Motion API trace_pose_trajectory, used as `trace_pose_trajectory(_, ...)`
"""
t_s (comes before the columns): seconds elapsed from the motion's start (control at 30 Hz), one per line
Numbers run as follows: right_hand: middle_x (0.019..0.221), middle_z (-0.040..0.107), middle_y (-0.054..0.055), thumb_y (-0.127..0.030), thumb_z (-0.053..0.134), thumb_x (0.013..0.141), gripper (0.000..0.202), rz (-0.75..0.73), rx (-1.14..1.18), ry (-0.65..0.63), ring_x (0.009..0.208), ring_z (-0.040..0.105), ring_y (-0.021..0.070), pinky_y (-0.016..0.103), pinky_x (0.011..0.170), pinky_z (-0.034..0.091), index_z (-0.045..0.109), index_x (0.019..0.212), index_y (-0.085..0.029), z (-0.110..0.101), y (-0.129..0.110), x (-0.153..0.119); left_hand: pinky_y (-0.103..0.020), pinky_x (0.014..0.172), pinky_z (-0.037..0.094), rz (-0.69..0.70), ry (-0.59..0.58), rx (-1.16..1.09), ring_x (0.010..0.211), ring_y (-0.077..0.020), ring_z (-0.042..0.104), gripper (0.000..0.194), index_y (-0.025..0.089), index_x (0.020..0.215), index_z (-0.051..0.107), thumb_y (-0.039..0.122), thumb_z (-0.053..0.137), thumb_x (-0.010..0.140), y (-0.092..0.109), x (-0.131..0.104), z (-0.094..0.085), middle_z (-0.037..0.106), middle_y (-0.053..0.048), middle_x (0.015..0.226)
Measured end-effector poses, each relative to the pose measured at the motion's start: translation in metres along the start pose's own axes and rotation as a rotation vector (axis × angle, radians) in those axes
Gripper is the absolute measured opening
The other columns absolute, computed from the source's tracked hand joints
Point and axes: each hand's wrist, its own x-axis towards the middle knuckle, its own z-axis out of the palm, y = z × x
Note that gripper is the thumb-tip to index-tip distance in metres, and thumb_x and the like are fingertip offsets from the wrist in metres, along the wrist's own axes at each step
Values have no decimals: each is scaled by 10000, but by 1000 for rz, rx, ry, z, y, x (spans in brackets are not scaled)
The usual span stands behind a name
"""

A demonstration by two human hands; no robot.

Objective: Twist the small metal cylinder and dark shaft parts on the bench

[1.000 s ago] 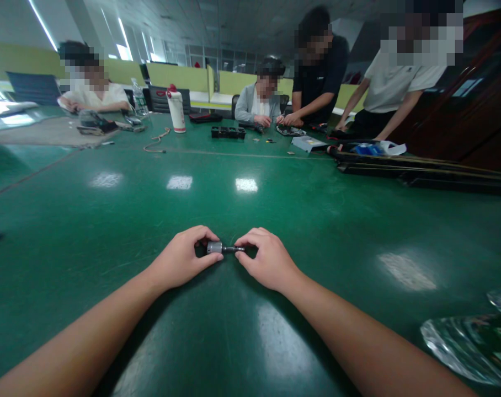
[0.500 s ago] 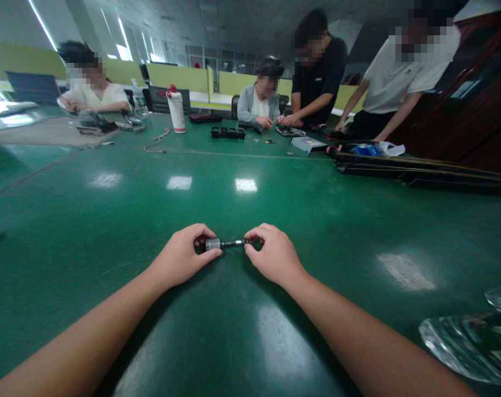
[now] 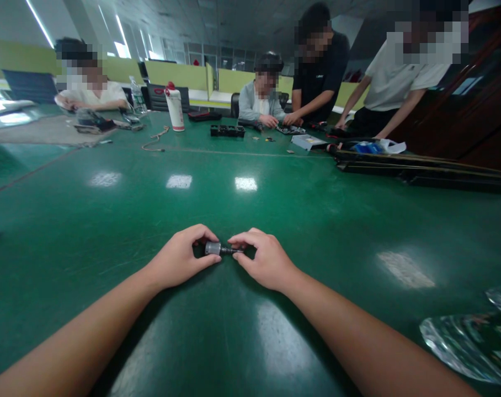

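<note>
Low over the green table, my left hand (image 3: 179, 255) pinches a small silver cylinder (image 3: 213, 248), which looks like a little motor, between thumb and fingers. A thin shaft (image 3: 237, 251) sticks out of its right end. Around the shaft, close against the cylinder, sits a dark ribbed piece (image 3: 226, 250) that resembles a spring. My right hand (image 3: 266, 258) curls over the shaft's far end, thumb below and index finger above. Its fingertips close round the shaft just right of the ribbed piece. Part of the shaft's end is hidden by those fingers.
A clear plastic bottle (image 3: 468, 344) lies at the lower right. Farther off stand a white tumbler (image 3: 175, 110), a black box-like part (image 3: 227, 131) and a grey metal box (image 3: 309, 142). Long dark strips (image 3: 424, 168) lie at the right. Several people work along the far side.
My right hand has moved left, towards the silver cylinder. The dark ribbed piece, earlier at the right fingertips, now sits against the cylinder. My left hand has hardly moved.
</note>
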Motion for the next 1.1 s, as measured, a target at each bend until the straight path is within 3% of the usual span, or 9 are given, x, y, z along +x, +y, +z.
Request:
trace_pose_trajectory(0.27, 891, 716, 29, -71, 653, 762, 259, -40, -52, -13, 846, 605, 185, 334, 786, 465, 706, 979, -203, 0, 2, 2, -276, 721, 459, -1, -42, -43, 798, -171, 610, 198, 189, 937, 652, 369, 639, 856, 2, 0, 0, 672, -11, 870)
trace_pose_trajectory(1.1, 920, 718, 21, -189, 696, 821, 170, -68, -106, -89, 882, 577, 182, 335, 799, 416, 722, 984, -229, 0, 1, 2, -281, 736, 478, 0, -36, -28, 812, -187, 630, 211, 198, 942, 668, 373, 667, 825, 4, -1, 1, 694, -21, 884)
